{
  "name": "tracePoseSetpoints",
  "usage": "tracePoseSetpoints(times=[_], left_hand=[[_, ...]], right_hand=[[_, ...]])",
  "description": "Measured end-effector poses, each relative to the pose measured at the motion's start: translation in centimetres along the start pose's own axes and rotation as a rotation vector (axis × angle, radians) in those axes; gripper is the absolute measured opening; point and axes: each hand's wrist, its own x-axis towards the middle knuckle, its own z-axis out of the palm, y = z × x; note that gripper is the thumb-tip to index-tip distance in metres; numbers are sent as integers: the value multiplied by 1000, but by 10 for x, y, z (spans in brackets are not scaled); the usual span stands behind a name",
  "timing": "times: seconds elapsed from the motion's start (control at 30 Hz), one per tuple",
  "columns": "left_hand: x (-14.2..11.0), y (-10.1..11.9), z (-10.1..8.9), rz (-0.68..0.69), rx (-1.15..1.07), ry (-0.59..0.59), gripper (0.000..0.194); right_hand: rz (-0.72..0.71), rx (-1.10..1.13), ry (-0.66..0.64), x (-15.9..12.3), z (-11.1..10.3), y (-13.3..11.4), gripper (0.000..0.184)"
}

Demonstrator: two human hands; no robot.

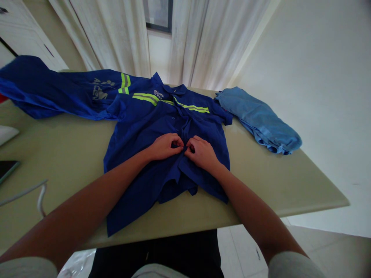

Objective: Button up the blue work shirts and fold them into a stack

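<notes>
A dark blue work shirt [145, 133] with yellow-and-grey reflective strips lies front side up on the table, its collar toward the far edge. One long sleeve stretches out to the left; the other side ends in a short edge at the right. My left hand [167, 146] pinches the front opening at mid-chest from the left. Close beside it, my right hand [201, 153] pinches the opposite edge, the fingertips of both nearly meeting. Whatever small part sits between the fingers, such as a button, is hidden. Below the hands the front panels hang apart.
On the table [278, 181], a folded light blue garment [257, 117] lies at the right. At the left are a dark flat device [8, 169], a white cable [26, 193] and a white object [7, 134]. Curtains [116, 34] hang behind; a wall [319, 96] borders the right.
</notes>
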Motion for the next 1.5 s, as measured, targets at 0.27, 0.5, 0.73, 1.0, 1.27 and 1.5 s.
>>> tracePoseSetpoints(times=[0.27,0.5,0.73,1.0,1.27,1.5], left_hand=[[0,-4,0,13,-6,-23,17],[0,-2,0,35,51,-21,17],[-1,3,1,4,21,16,17],[1,28,-6,23,78,44,10],[1,36,-16,-15,64,29,10],[1,33,-21,142,311,-23,11]], right_hand=[[-125,185,-65,9,0,22,6],[-216,278,-92,11,1,30,7],[-90,79,-16,4,-2,14,10],[-66,-127,23,-1,-7,1,9],[-186,-133,100,-2,-5,1,15],[-132,-31,92,-2,-4,-1,10]])
